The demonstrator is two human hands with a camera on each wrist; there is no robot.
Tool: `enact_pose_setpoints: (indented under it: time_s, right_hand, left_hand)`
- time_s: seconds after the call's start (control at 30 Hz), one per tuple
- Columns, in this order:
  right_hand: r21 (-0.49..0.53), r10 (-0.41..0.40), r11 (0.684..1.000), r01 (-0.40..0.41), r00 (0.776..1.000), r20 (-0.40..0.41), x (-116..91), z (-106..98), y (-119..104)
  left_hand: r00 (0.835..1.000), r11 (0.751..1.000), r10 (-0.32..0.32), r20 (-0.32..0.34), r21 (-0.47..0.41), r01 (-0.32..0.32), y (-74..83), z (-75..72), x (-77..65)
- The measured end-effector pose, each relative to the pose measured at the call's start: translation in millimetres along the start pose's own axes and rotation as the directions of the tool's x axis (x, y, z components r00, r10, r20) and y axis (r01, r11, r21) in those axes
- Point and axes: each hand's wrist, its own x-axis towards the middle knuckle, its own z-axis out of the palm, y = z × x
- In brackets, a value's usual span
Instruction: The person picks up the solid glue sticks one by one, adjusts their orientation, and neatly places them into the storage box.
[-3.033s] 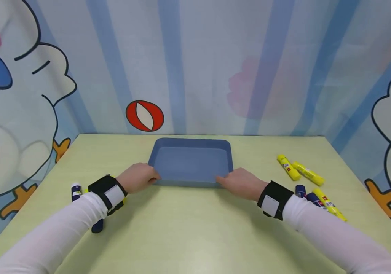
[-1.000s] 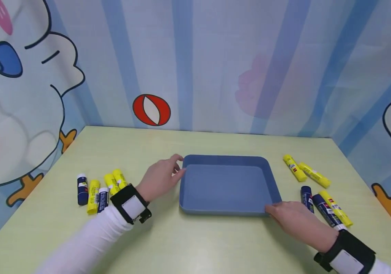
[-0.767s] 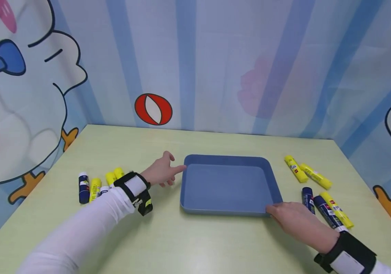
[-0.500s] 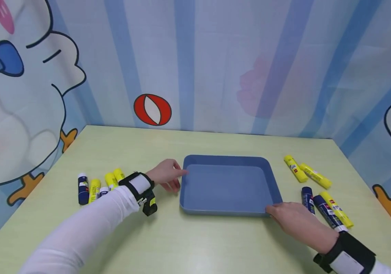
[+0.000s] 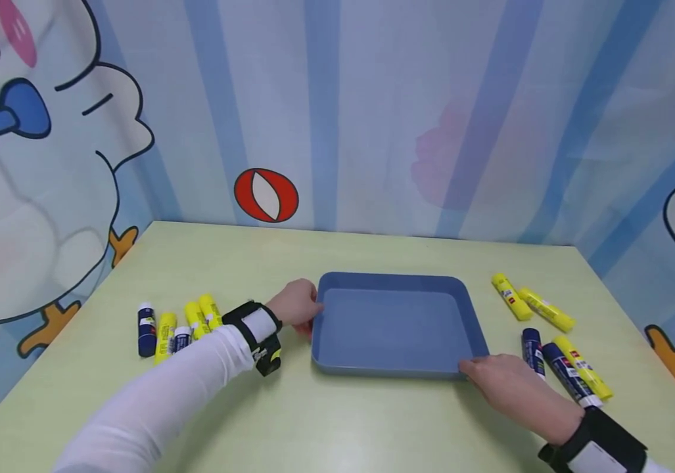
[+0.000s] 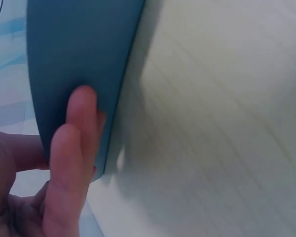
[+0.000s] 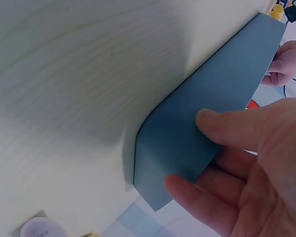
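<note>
A shallow blue rectangular tray [image 5: 396, 328] lies on the pale table. At its left side my left hand [image 5: 294, 303] pinches the wall, thumb over the rim. In the left wrist view, fingers [image 6: 81, 118] press against the tray's outer wall [image 6: 84, 44]. My right hand [image 5: 520, 391] grips the near right corner. The right wrist view has its thumb on the outer wall [image 7: 163, 133] and the other fingers reaching round the corner and over the rim. The tray's inside holds nothing.
Left of the tray lie blue glue sticks [image 5: 146, 332] and yellow glue sticks [image 5: 165, 336], partly behind the left sleeve. More yellow glue sticks [image 5: 511, 299] and blue glue sticks [image 5: 568, 371] lie at the right, close to my right hand. A printed curtain [image 5: 372, 131] stands behind the table.
Since the earliest frame the tray has come nearer and to the right. My left hand let go of the near left corner, spread its fingers, then took hold of the left side. The right hand kept its grip.
</note>
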Motion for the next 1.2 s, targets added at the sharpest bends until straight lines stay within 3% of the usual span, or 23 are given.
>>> enact_pose_setpoints:
  time_s: [0.13, 0.4, 0.7, 0.87, 1.07, 1.2]
  right_hand:
    - [0.000, 0.012, 1.000, -0.012, 1.000, 0.018, 0, -1, -2]
    - [0.002, 0.021, 1.000, -0.021, 0.999, 0.035, -1, 0, -4]
    - [0.004, -0.001, 1.000, 0.001, 1.000, 0.017, -1, 0, -2]
    - [0.011, -0.004, 1.000, 0.004, 1.000, 0.002, -1, 0, 0]
    - [0.079, 0.016, 0.997, -0.015, 1.000, -0.008, -3, -8, 1]
    - [0.127, 0.077, 0.990, -0.066, 0.994, -0.080, -8, -21, 12]
  left_hand:
    - [0.999, 0.997, 0.036, -0.018, 0.067, -0.035, 4.2, -0.2, -3.9]
    - [0.997, 0.992, 0.077, -0.028, 0.107, -0.074, 6.1, 1.1, -4.9]
    - [0.984, 0.958, 0.153, -0.091, 0.259, -0.125, 2.7, 2.6, 4.6]
    - [0.985, 0.957, 0.145, -0.090, 0.266, -0.117, 2.9, 2.5, 8.2]
    - [0.990, 0.974, 0.114, -0.089, 0.209, -0.093, 6.8, 0.6, 3.6]
    - [0.991, 0.976, 0.108, -0.083, 0.200, -0.089, 8.7, 0.2, 1.2]
